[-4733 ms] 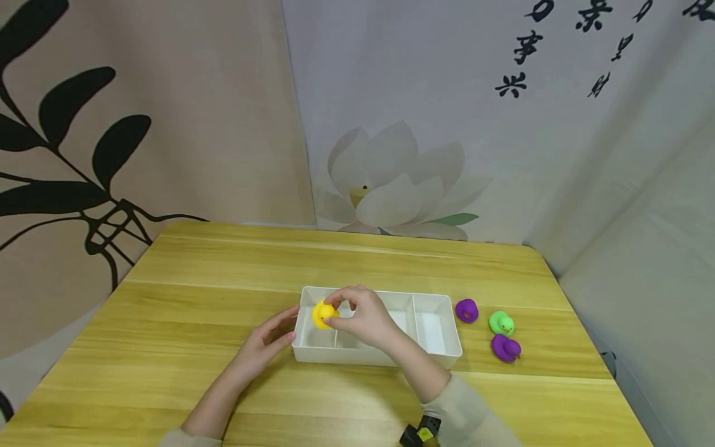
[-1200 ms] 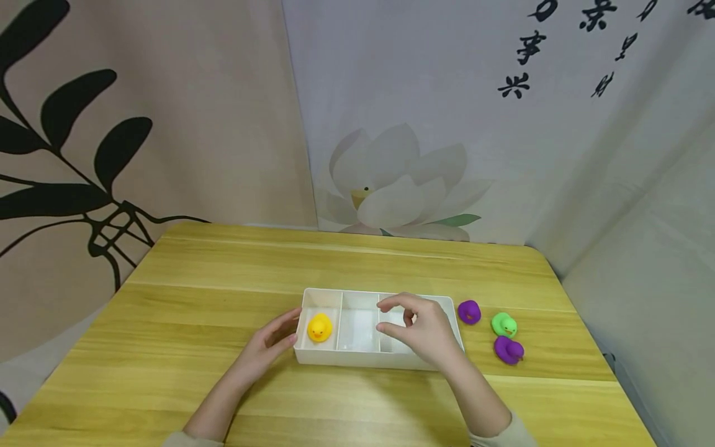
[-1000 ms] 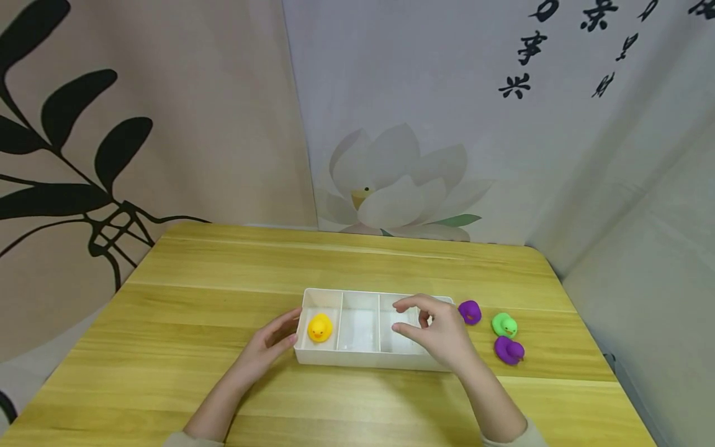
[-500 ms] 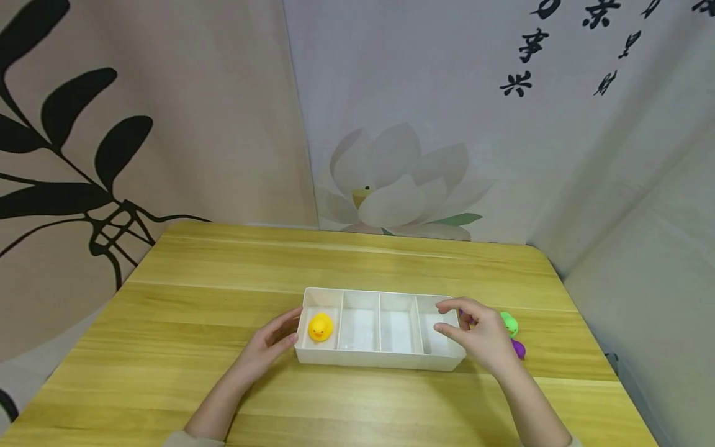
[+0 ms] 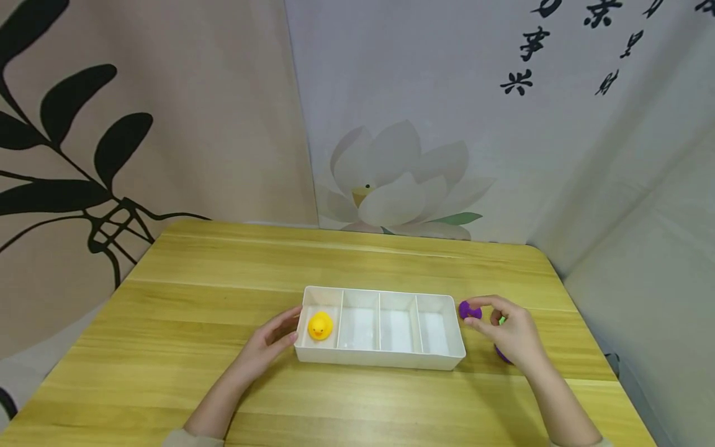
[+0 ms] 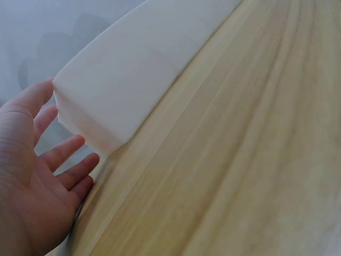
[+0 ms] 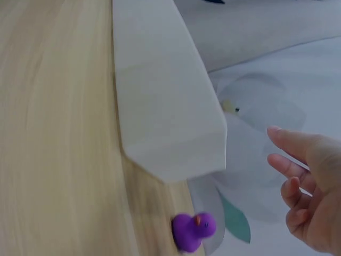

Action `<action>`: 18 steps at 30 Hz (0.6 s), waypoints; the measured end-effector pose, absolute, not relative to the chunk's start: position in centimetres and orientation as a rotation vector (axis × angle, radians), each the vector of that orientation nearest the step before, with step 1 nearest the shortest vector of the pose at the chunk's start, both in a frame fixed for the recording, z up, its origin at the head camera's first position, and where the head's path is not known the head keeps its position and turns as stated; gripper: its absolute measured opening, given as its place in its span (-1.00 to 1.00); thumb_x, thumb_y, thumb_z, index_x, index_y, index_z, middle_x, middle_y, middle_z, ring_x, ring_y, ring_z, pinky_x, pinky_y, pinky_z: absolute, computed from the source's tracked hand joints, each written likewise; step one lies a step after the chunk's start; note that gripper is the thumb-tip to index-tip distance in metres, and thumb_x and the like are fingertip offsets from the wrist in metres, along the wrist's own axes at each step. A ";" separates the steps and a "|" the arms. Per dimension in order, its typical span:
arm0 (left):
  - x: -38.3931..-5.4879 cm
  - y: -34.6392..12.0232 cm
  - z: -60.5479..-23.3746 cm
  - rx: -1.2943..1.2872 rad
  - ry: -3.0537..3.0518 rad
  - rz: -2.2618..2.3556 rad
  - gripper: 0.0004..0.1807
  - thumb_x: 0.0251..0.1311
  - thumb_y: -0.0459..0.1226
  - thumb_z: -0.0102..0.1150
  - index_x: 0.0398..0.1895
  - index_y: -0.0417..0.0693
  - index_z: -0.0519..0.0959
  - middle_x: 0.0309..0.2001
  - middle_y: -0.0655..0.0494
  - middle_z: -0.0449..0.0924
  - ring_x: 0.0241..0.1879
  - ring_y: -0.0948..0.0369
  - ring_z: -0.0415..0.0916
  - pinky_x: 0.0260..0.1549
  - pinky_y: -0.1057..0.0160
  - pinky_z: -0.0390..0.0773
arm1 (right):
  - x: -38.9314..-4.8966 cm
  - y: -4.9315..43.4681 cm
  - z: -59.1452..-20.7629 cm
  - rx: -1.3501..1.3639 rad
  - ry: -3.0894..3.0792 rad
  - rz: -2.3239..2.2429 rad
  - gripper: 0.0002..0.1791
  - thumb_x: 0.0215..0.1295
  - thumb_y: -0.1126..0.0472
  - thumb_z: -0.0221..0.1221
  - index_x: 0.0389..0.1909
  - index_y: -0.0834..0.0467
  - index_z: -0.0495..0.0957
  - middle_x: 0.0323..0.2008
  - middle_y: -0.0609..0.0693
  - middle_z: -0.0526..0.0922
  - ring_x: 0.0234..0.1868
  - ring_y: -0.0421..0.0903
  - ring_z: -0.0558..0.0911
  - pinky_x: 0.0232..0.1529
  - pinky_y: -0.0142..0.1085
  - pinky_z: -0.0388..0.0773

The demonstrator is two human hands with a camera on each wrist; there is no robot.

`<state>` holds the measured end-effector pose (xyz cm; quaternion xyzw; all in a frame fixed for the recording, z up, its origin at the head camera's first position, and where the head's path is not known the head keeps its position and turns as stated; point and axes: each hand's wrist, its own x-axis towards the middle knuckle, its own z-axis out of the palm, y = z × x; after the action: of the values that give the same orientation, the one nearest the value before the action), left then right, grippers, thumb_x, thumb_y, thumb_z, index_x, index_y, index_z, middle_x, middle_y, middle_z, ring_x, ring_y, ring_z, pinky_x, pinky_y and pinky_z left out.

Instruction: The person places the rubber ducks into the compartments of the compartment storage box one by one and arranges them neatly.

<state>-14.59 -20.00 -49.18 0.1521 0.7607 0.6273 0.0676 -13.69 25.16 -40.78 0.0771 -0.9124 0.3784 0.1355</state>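
Observation:
A white divided tray point(image 5: 375, 358) lies on the wooden table, four-sided and long, with a yellow rubber duck point(image 5: 320, 326) in its leftmost compartment. At the tray's left end my left hand point(image 5: 268, 344) touches the wall with relaxed fingers; the left wrist view shows the thumb against the tray's corner point(image 6: 88, 114). My right hand point(image 5: 514, 335) is just right of the tray, thumb and forefinger apart. A purple duck point(image 5: 470, 310) is nearest its fingertips; in the right wrist view that purple duck point(image 7: 193, 231) stands on the table, apart from the right hand point(image 7: 311, 186).
Behind the right hand, a green duck point(image 5: 502, 320) and another purple duck point(image 5: 503, 354) are mostly hidden. The wooden table point(image 5: 240, 261) extends around the tray. A printed curtain point(image 5: 408, 93) hangs beyond its far edge.
The right hand has released the yellow duck in the left compartment, then moved right across the tray to the near purple duck. The left hand has stayed at the tray's left end.

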 end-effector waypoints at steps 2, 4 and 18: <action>-14.6 -20.0 -49.1 0.458 2.290 1.891 -0.47 0.36 -0.25 0.08 0.38 -0.07 0.30 0.26 -0.22 0.35 0.25 -0.13 0.27 0.08 0.24 0.38 | -13.9 25.7 -40.9 0.217 -2.655 1.067 -0.70 0.00 0.21 0.45 -0.19 0.03 0.67 -0.53 -0.09 0.51 -0.54 -0.18 0.36 -0.73 -0.37 0.23; -14.6 -20.0 -49.1 0.459 2.287 1.892 -0.47 0.36 -0.25 0.08 0.38 -0.07 0.30 0.26 -0.22 0.35 0.25 -0.13 0.27 0.08 0.21 0.38 | -14.2 26.2 -41.2 0.222 -2.667 1.035 -0.69 0.01 0.21 0.45 -0.18 0.04 0.67 -0.45 -0.09 0.59 -0.55 -0.18 0.37 -0.72 -0.37 0.25; -14.6 -20.1 -49.2 0.487 2.284 1.898 -0.47 0.37 -0.27 0.08 0.38 -0.09 0.29 0.25 -0.24 0.36 0.24 -0.14 0.28 0.08 0.20 0.38 | -16.8 29.0 -43.2 0.203 -2.833 0.836 -0.66 0.05 0.17 0.43 -0.11 0.12 0.66 -0.25 0.02 0.69 -0.57 -0.17 0.34 -0.63 -0.34 0.24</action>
<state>-14.64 -20.15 -49.17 0.1614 0.7572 0.6294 0.0663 -16.75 29.05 -43.24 0.0684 -0.9529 0.2813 0.0901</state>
